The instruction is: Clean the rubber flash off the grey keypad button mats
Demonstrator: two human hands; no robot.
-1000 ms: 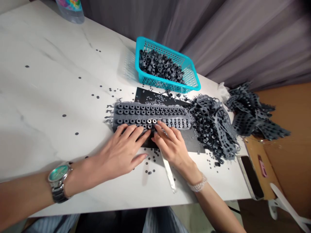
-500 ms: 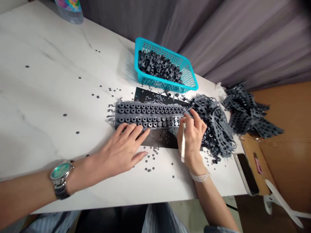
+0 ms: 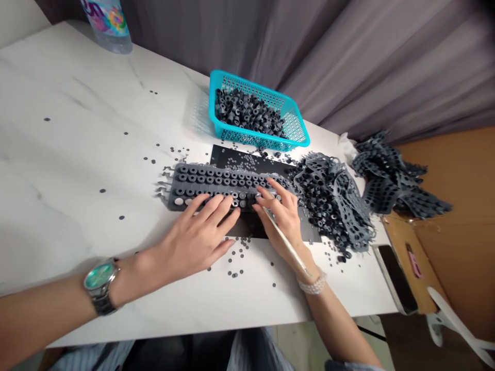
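Note:
A long grey rubber sheet with rows of ring-shaped parts (image 3: 216,178) lies over a black board (image 3: 251,226) on the white table. My left hand (image 3: 197,234) rests with spread fingertips on the sheet's near edge. In my right hand (image 3: 282,219) is a thin white stick (image 3: 288,245), pinched between the fingers and slanting back toward the wrist. The fingertips of that hand touch the right half of the sheet and hide part of its near rows. At the sheet's near left corner, pale round spots show in the row.
Behind the board stands a turquoise basket (image 3: 259,137) of black rings. Right of the sheet lies a heap of perforated scraps and rings (image 3: 332,201), with more scraps (image 3: 390,175) beyond. A bottle (image 3: 110,31), a phone (image 3: 394,278) and small loose discs are also around.
My right hand has moved left along the sheet, and the stick now lies more slanted. The sheet has shifted left under my left hand, which stays spread on its near edge.

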